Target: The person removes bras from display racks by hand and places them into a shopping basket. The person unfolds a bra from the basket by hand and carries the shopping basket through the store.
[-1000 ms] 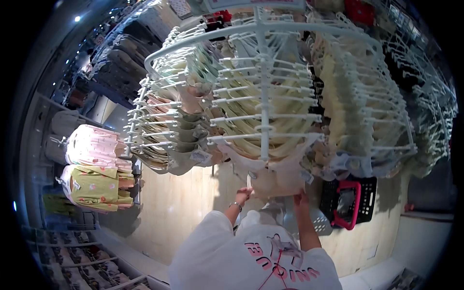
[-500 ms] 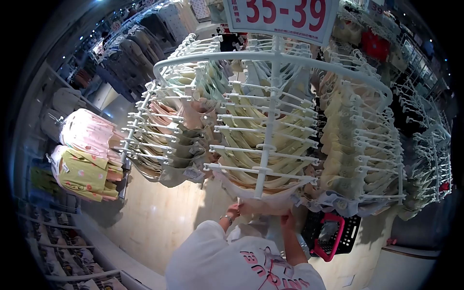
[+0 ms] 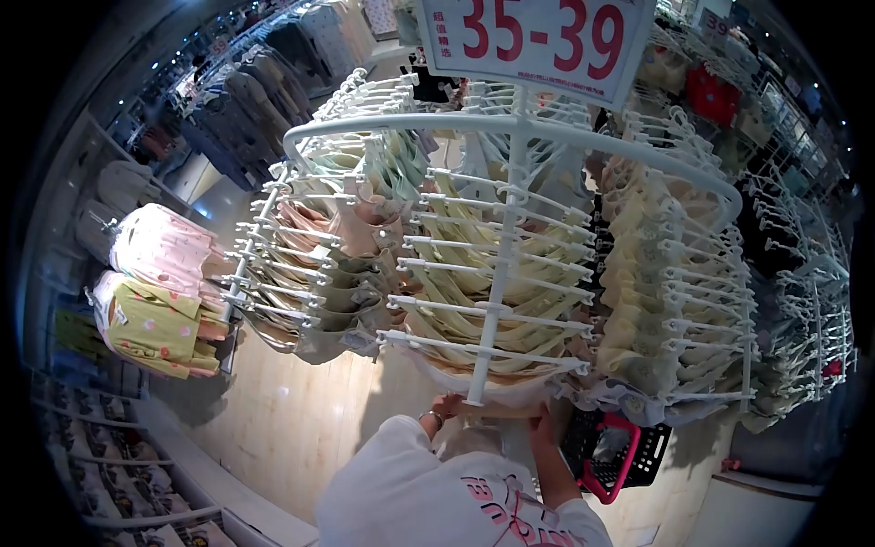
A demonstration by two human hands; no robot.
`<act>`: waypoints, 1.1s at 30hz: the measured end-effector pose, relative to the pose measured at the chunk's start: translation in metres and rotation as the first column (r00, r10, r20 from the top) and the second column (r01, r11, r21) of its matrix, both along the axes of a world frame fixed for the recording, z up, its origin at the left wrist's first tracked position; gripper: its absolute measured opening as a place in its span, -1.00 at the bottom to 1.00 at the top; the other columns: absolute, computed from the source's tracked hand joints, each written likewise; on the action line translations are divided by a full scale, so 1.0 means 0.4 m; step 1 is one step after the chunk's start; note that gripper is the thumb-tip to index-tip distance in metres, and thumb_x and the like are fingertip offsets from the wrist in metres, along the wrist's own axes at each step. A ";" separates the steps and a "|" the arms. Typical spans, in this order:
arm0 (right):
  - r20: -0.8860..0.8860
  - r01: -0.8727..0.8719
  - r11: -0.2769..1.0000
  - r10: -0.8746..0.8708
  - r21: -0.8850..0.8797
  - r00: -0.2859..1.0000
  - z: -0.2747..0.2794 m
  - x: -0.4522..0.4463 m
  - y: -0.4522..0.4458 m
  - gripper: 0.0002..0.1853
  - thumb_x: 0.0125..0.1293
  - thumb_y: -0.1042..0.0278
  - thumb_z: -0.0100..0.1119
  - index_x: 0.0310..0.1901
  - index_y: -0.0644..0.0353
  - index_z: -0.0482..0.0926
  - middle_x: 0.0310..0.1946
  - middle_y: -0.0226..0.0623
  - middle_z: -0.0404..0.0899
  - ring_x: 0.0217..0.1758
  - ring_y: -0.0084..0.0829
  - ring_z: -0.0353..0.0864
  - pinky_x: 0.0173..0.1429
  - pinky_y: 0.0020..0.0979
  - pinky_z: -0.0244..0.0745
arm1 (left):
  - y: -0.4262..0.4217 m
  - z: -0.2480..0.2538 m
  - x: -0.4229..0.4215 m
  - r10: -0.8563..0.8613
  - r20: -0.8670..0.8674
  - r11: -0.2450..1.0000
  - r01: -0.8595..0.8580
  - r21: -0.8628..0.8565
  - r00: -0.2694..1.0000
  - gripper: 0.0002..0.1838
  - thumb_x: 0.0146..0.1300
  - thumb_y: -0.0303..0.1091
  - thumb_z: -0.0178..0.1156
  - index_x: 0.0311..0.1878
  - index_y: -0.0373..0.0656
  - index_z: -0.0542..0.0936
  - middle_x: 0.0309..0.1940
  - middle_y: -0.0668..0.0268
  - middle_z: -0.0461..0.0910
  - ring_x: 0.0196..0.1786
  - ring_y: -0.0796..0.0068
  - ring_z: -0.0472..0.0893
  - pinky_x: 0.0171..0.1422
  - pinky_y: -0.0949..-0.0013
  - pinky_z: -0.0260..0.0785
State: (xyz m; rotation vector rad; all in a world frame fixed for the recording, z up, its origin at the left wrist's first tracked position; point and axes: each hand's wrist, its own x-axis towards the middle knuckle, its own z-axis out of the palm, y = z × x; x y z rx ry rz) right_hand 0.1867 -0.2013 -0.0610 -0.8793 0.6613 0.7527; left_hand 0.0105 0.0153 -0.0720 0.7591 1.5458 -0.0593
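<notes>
My left hand [image 3: 441, 408] and my right hand [image 3: 543, 424] are at the front end of a white rack, one at each side of the lower edge of a pale pink bra [image 3: 501, 397]. The fingers of both appear closed on its fabric, though they are small and partly hidden. This bra hangs from the foremost white hanger [image 3: 483, 352]. Behind it hangs a row of pale yellow bras [image 3: 497, 301], on hangers along the same arm of the rack.
A black shopping basket [image 3: 652, 453] with a pink handle is beside my right forearm. Other bras [image 3: 638, 310] hang close on the right, and grey-beige ones [image 3: 342, 310] on the left. A price sign [image 3: 538, 46] tops the rack. Pink clothes [image 3: 164, 246] hang farther left.
The view has shifted slightly, so the rack and sign sit lower. My hands stay at the pale pink bra, whose lower edge now looks narrower between them.
</notes>
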 end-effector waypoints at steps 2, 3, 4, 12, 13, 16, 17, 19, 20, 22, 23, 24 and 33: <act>-0.015 0.008 0.997 -0.007 0.070 1.000 0.005 -0.001 0.003 -0.73 0.22 0.30 0.15 -0.07 0.19 0.48 -0.15 -0.33 0.54 -0.04 -0.41 0.50 0.02 -0.44 0.44 | 0.006 -0.028 0.002 0.015 0.026 0.999 -0.016 0.039 1.000 -0.66 0.03 -0.08 0.23 -0.23 -0.12 0.56 -0.41 0.24 0.59 -0.36 0.34 0.61 -0.33 0.28 0.46; -0.023 0.013 0.994 -0.011 0.106 1.000 -0.004 -0.009 -0.006 -0.73 0.21 0.31 0.16 -0.08 0.19 0.48 -0.16 -0.33 0.54 -0.06 -0.40 0.51 0.01 -0.44 0.45 | 0.009 -0.038 0.005 0.025 0.037 0.998 -0.027 0.058 0.999 -0.65 0.04 -0.06 0.21 -0.25 -0.13 0.56 -0.43 0.23 0.59 -0.38 0.34 0.60 -0.35 0.28 0.45; -0.044 0.014 0.993 -0.008 0.120 0.999 -0.010 -0.013 -0.013 -0.74 0.20 0.31 0.17 -0.11 0.20 0.48 -0.18 -0.32 0.55 -0.09 -0.41 0.52 -0.01 -0.43 0.46 | 0.012 -0.044 0.009 0.039 0.051 0.996 -0.043 0.080 0.998 -0.64 0.05 -0.03 0.20 -0.27 -0.15 0.57 -0.45 0.22 0.59 -0.40 0.33 0.60 -0.37 0.27 0.44; -0.292 0.084 0.977 -0.024 0.195 0.956 -0.207 -0.006 -0.148 -0.92 0.06 0.39 0.20 -0.43 0.14 0.51 -0.47 -0.29 0.55 -0.35 -0.37 0.54 -0.19 -0.34 0.53 | 0.010 -0.107 -0.063 -0.221 -0.095 0.943 0.237 0.232 0.971 -0.57 0.10 0.06 0.15 -0.21 -0.14 0.55 -0.45 0.29 0.56 -0.48 0.39 0.49 -0.46 0.27 0.33; -0.276 0.078 0.978 -0.022 0.195 0.961 -0.189 0.013 -0.157 -0.92 0.07 0.39 0.19 -0.42 0.14 0.50 -0.46 -0.28 0.55 -0.35 -0.36 0.54 -0.20 -0.33 0.53 | 0.000 -0.109 -0.064 -0.224 -0.110 0.922 0.247 0.297 0.968 -0.55 0.13 0.05 0.10 -0.25 -0.22 0.57 -0.51 0.26 0.57 -0.58 0.38 0.48 -0.53 0.26 0.27; -0.200 0.070 0.977 -0.029 0.201 0.979 -0.095 0.080 -0.173 -0.92 0.10 0.39 0.15 -0.38 0.16 0.50 -0.46 -0.25 0.55 -0.35 -0.36 0.54 -0.23 -0.32 0.54 | -0.004 -0.149 -0.131 -0.097 0.142 0.990 0.082 0.111 0.985 -0.56 0.18 0.01 0.06 -0.06 -0.15 0.50 -0.42 0.26 0.57 -0.50 0.40 0.50 -0.43 0.29 0.31; -0.159 0.078 0.976 -0.046 0.202 0.986 -0.035 0.099 -0.186 -0.92 0.11 0.39 0.14 -0.37 0.16 0.50 -0.45 -0.25 0.55 -0.35 -0.36 0.55 -0.25 -0.33 0.54 | -0.006 -0.139 -0.138 -0.124 0.068 0.991 0.120 0.065 0.990 -0.58 0.21 -0.02 0.02 -0.01 -0.12 0.47 -0.38 0.26 0.57 -0.48 0.41 0.51 -0.40 0.28 0.31; -0.053 0.076 0.985 -0.068 0.154 0.996 0.007 0.134 -0.211 -0.92 0.14 0.39 0.12 -0.35 0.18 0.50 -0.45 -0.26 0.56 -0.36 -0.37 0.56 -0.27 -0.35 0.54 | -0.037 -0.107 -0.159 -0.182 -0.079 0.983 0.179 -0.037 0.980 -0.60 0.26 -0.07 -0.05 0.09 -0.04 0.41 -0.31 0.25 0.57 -0.43 0.42 0.53 -0.33 0.27 0.32; 0.010 0.068 0.992 -0.069 0.103 0.998 0.005 0.148 -0.225 -0.93 0.15 0.40 0.11 -0.35 0.18 0.50 -0.45 -0.27 0.56 -0.36 -0.38 0.57 -0.28 -0.36 0.54 | -0.069 -0.095 -0.186 -0.163 -0.044 0.986 0.162 -0.029 0.986 -0.62 0.27 -0.10 -0.07 0.09 -0.03 0.41 -0.29 0.24 0.58 -0.43 0.42 0.53 -0.32 0.28 0.32; 0.189 -0.015 1.000 0.011 0.020 0.982 0.065 0.173 -0.263 -0.93 0.20 0.41 0.09 -0.33 0.19 0.51 -0.45 -0.32 0.56 -0.38 -0.43 0.58 -0.30 -0.42 0.54 | -0.114 -0.085 -0.213 -0.129 0.041 0.992 0.129 -0.004 0.991 -0.65 0.29 -0.14 -0.11 0.09 -0.01 0.42 -0.27 0.23 0.58 -0.43 0.42 0.53 -0.29 0.30 0.32; 0.290 -0.039 0.995 0.064 -0.093 0.955 0.146 0.165 -0.272 -0.93 0.20 0.41 0.09 -0.32 0.19 0.51 -0.46 -0.34 0.56 -0.39 -0.44 0.58 -0.31 -0.42 0.54 | -0.140 -0.069 -0.209 -0.163 0.016 0.987 0.163 0.001 0.987 -0.65 0.29 -0.15 -0.13 0.08 -0.02 0.42 -0.26 0.22 0.58 -0.40 0.41 0.54 -0.28 0.29 0.32; 0.372 -0.056 0.975 0.134 -0.214 0.919 0.227 0.148 -0.282 -0.93 0.20 0.41 0.09 -0.31 0.19 0.52 -0.47 -0.35 0.56 -0.40 -0.46 0.58 -0.31 -0.43 0.53 | -0.180 -0.054 -0.219 -0.193 -0.015 0.981 0.193 -0.003 0.981 -0.65 0.30 -0.16 -0.14 0.08 -0.02 0.43 -0.25 0.20 0.58 -0.37 0.41 0.54 -0.26 0.28 0.33; 0.268 0.686 0.031 0.932 -0.727 0.242 0.496 0.033 -0.588 -0.47 -0.02 0.45 0.15 0.08 0.19 0.35 0.07 -0.04 0.32 0.22 -0.05 0.19 0.24 -0.10 0.11 | -0.491 0.021 -0.188 -0.876 -0.240 0.395 0.908 0.140 0.418 -0.68 0.21 -0.16 -0.04 -0.09 -0.13 0.51 -0.32 0.17 0.59 -0.33 0.36 0.57 -0.22 0.27 0.36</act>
